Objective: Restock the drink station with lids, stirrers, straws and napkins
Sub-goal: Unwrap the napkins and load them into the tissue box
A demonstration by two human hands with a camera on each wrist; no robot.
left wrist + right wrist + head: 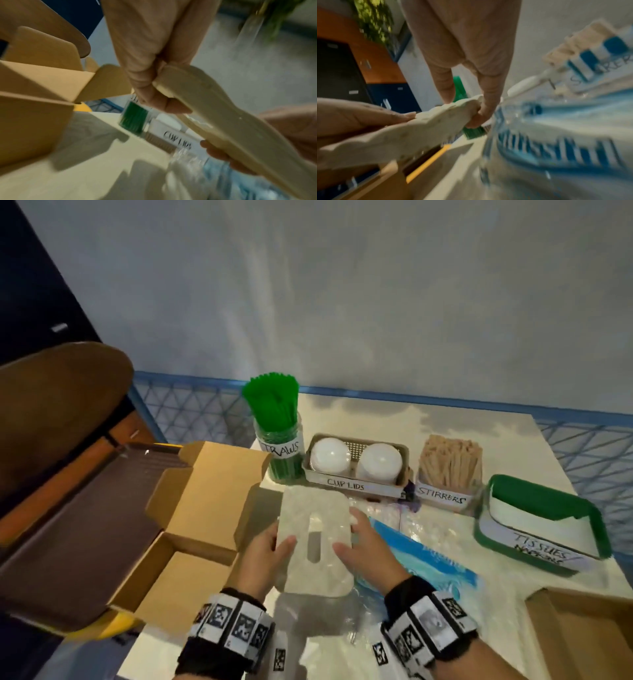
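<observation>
Along the table's far edge straws, lids, stirrers look stocked; both hands clasp the slotted tissue-box lid, napkins unfinished.

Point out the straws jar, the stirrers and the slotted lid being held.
straws jar (281,453), head view, on the jar's label.
stirrers (450,460), head view, middle of the wooden bundle.
slotted lid (317,515), head view, flat top above the slot.

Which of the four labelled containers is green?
The tissues/napkins tray at far right has green walls; the straws jar is clear, and the cup lids basket and stirrers holder are not green.
</observation>
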